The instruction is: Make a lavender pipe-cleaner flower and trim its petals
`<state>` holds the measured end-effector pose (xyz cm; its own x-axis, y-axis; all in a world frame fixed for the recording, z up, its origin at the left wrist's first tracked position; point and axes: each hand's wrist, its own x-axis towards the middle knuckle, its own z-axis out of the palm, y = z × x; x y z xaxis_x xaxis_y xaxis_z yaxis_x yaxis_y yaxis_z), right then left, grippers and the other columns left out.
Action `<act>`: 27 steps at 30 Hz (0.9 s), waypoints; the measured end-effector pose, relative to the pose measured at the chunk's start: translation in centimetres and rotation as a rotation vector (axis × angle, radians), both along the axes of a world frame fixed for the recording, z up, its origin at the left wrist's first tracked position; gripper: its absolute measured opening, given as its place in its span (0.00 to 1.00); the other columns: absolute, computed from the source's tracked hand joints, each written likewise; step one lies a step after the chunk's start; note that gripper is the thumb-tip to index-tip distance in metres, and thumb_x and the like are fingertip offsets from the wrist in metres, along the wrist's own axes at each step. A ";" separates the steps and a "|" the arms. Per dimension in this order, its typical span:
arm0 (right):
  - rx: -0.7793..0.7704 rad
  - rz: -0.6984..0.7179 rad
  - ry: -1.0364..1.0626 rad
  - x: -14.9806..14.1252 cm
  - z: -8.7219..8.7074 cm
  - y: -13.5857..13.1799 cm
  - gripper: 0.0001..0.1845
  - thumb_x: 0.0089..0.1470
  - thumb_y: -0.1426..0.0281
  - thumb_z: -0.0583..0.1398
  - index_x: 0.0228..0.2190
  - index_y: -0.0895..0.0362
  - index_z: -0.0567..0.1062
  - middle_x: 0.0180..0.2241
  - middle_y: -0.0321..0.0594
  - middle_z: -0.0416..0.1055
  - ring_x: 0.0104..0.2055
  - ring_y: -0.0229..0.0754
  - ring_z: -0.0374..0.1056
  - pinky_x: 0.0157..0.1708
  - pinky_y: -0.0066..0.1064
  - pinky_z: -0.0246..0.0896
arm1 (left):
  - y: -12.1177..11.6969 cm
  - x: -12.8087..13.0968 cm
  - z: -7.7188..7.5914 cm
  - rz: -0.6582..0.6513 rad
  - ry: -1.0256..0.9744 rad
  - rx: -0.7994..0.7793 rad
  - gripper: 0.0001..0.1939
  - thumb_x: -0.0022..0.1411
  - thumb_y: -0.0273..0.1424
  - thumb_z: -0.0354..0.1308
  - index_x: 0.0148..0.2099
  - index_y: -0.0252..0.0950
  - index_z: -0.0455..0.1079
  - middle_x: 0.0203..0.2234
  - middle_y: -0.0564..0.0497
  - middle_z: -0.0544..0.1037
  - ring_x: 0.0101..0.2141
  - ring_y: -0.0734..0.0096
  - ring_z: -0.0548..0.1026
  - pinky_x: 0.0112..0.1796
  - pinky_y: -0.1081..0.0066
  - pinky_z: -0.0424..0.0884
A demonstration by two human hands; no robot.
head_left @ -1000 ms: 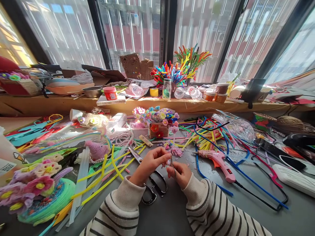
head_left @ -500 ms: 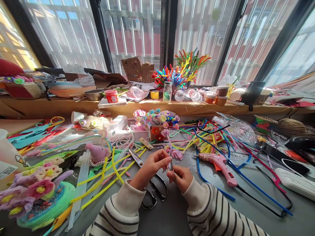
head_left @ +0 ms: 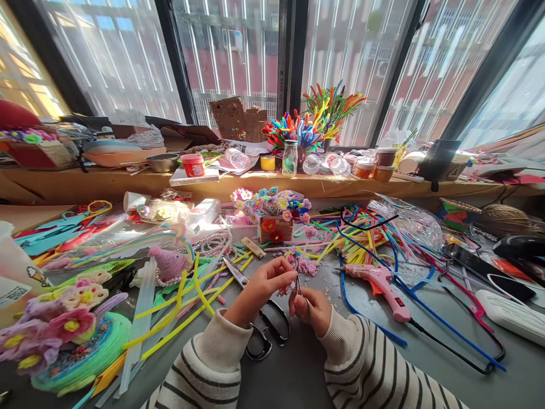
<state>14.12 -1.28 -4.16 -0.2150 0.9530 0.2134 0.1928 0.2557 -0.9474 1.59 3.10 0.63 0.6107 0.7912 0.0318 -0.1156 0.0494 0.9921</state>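
Observation:
My left hand (head_left: 269,287) is closed, thumb and fingertips pinching the thin stem of a small pink fuzzy flower (head_left: 310,232), whose head points up and away from me. Close beside it, my right hand (head_left: 314,309) curls around what look like small metal scissors (head_left: 297,282); the fingers hide most of them. The tips of both hands nearly meet. Beneath my left wrist lie large scissors (head_left: 272,326) with black handles. Pink fluff (head_left: 307,266) is heaped just beyond my hands, with fine snippets scattered around it.
A pink glue gun (head_left: 383,284) with a black cord lies to the right, near loose pipe cleaners (head_left: 366,244). Ahead stands a basket of fuzzy flowers (head_left: 276,227). Yellow strips (head_left: 170,329), a lilac knitted piece (head_left: 169,263) and a green flower-topped piece (head_left: 85,352) lie left.
The pink flower has swung to the right, from in front of the basket to beside it. My right hand has turned slightly, and more of the metal tool shows between the hands.

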 end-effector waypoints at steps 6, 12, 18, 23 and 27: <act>-0.011 -0.026 0.003 0.0 0.1 -0.1 0.29 0.41 0.45 0.45 0.14 0.59 0.63 0.11 0.30 0.49 0.15 0.30 0.46 0.15 0.24 0.40 | -0.1 0.0 0.5 -0.017 0.008 -0.002 0.09 0.49 0.32 0.54 0.24 0.33 0.58 0.14 0.59 0.60 0.17 0.83 0.56 0.20 0.78 0.52; -0.014 -0.010 0.047 -0.1 -0.6 0.3 0.30 0.42 0.45 0.44 0.15 0.59 0.64 0.10 0.29 0.47 0.14 0.30 0.46 0.15 0.24 0.40 | -0.1 0.0 0.3 -0.011 0.019 0.020 0.09 0.50 0.32 0.53 0.24 0.33 0.57 0.14 0.59 0.61 0.17 0.83 0.57 0.20 0.78 0.52; -0.032 -0.105 -0.064 0.1 -0.3 0.2 0.30 0.40 0.45 0.46 0.12 0.59 0.62 0.11 0.31 0.50 0.15 0.30 0.47 0.16 0.25 0.41 | 0.0 0.1 0.1 0.016 0.027 0.015 0.10 0.49 0.32 0.54 0.23 0.33 0.56 0.13 0.60 0.58 0.16 0.84 0.55 0.19 0.78 0.51; -0.021 -0.146 -0.160 0.2 0.3 0.1 0.30 0.40 0.44 0.46 0.10 0.59 0.61 0.12 0.33 0.55 0.17 0.32 0.50 0.19 0.26 0.45 | 0.0 0.1 0.2 0.031 0.019 0.020 0.10 0.49 0.33 0.53 0.23 0.33 0.57 0.14 0.59 0.58 0.17 0.83 0.56 0.19 0.78 0.52; -0.017 -0.134 -0.188 0.2 0.3 0.1 0.30 0.41 0.45 0.45 0.11 0.59 0.61 0.12 0.34 0.55 0.17 0.32 0.50 0.19 0.26 0.45 | 0.0 0.1 0.3 0.031 0.052 0.030 0.10 0.50 0.34 0.52 0.24 0.33 0.58 0.15 0.58 0.59 0.18 0.82 0.56 0.20 0.78 0.53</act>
<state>14.35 -1.19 -3.84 -0.1203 0.9789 0.1651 0.3975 0.1999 -0.8956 1.66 3.08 0.96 0.5872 0.8090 0.0249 -0.0649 0.0163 0.9978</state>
